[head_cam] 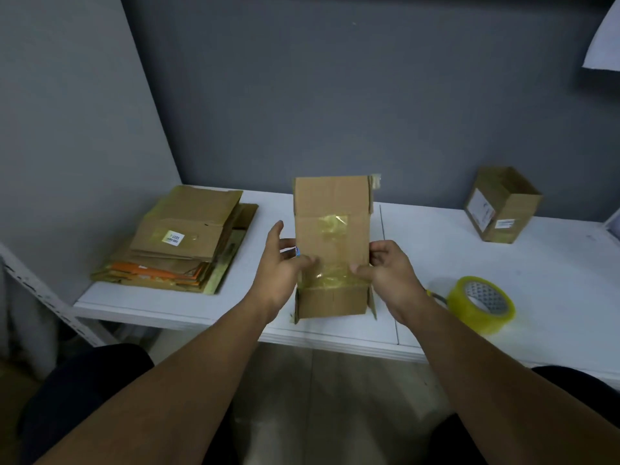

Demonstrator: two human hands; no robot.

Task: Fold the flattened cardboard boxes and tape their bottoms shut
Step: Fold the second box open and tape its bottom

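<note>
I hold a flattened brown cardboard box (332, 229) upright over the white table (453, 260), its flaps out at top and bottom and old yellowish tape on its face. My left hand (280, 263) grips its left edge, thumb on the front and fingers behind. My right hand (385, 266) pinches its lower right edge, thumb pressed on the front face. A roll of yellowish clear tape (481, 303) lies on the table to the right of my right hand.
A pile of flattened cardboard boxes (181, 239) lies at the table's left end. A folded open box (503, 204) with a white label stands at the back right. Grey partition walls close the table's back and left. My knees sit below its front edge.
</note>
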